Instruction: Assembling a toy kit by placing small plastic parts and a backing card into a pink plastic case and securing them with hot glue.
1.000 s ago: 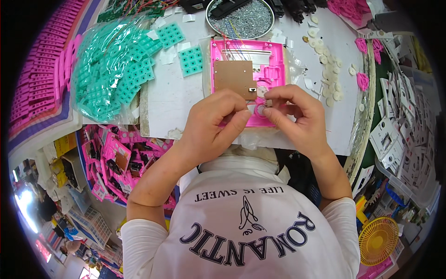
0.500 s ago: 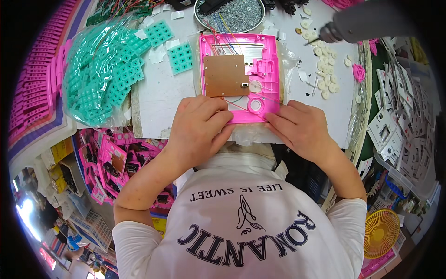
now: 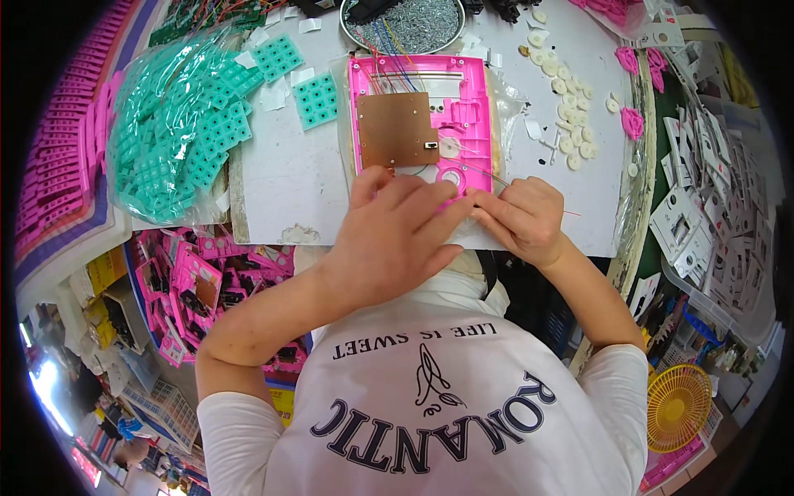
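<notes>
A pink plastic housing [image 3: 475,91] lies open on the white table in front of me. A brown circuit board [image 3: 399,128] with a small black switch sits inside it, and coloured wires [image 3: 397,54] run from its far side. Next to the board are a small white disc [image 3: 449,147] and a pink ring. My left hand [image 3: 395,236] reaches over the near edge with fingers spread and slightly blurred, one fingertip close to my right hand. At the near right corner my right hand [image 3: 529,217] pinches a thin wire [image 3: 571,213], whose reddish end sticks out beyond it.
A clear bag of teal keypads [image 3: 178,132] lies left, with loose keypads [image 3: 316,99] beside it. A metal bowl of screws [image 3: 418,25] stands at the back. White round parts [image 3: 571,116] are scattered right. Pink housings fill a container [image 3: 194,281] below left; white panels [image 3: 691,231] stand far right.
My left hand has moved right across the near edge and opened its fingers. My right hand has left the housing's side and now pinches a wire. The power screwdriver at upper right has gone from view.
</notes>
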Demonstrator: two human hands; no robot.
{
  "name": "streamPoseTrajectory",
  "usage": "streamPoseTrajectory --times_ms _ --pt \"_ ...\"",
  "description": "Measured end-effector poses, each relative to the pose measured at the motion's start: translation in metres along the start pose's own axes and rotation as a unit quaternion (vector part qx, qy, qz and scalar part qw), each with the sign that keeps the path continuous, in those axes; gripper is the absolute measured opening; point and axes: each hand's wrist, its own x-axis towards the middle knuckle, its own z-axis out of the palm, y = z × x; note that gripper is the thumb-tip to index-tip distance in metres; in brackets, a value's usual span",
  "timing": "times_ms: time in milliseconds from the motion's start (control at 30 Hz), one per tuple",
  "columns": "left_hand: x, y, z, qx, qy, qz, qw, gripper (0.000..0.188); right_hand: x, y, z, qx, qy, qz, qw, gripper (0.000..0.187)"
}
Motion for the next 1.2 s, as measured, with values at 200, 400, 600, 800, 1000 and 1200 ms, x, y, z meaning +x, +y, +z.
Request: streamPoseTrajectory --times_ms 200,400,600,800,1000,1200 --pt "0.001 -0.001 0.022 0.119 -0.004 0.106 0.987 0.038 0.0 -0.034 -0.026 -0.15 -0.189 0.02 0.97 0.034" --pt "0.007 0.002 0.007 0.176 -0.031 0.171 0.969 0.032 0.084 -0.03 -0.066 -0.04 -0.446 0.069 0.892 0.028" --pt "0.006 0.0 0.017 0.154 -0.004 0.162 0.975 0.036 0.145 0.027 0.022 -0.064 -0.072 0.159 0.983 0.025" --pt "0.004 -0.001 0.016 0.139 -0.006 0.138 0.981 0.036 0.161 0.024 0.036 -0.139 -0.137 0.216 0.957 0.022" --pt "0.027 -0.043 -0.01 -0.139 0.11 -0.037 0.984 0.019 0.13 0.025 0.029 0.139 -0.014 0.133 0.981 0.008" --pt "0.066 -0.119 -0.022 0.047 0.2 -0.17 0.964 0.017 0.127 0.031 0.018 0.09 -0.12 -0.06 0.987 0.018"
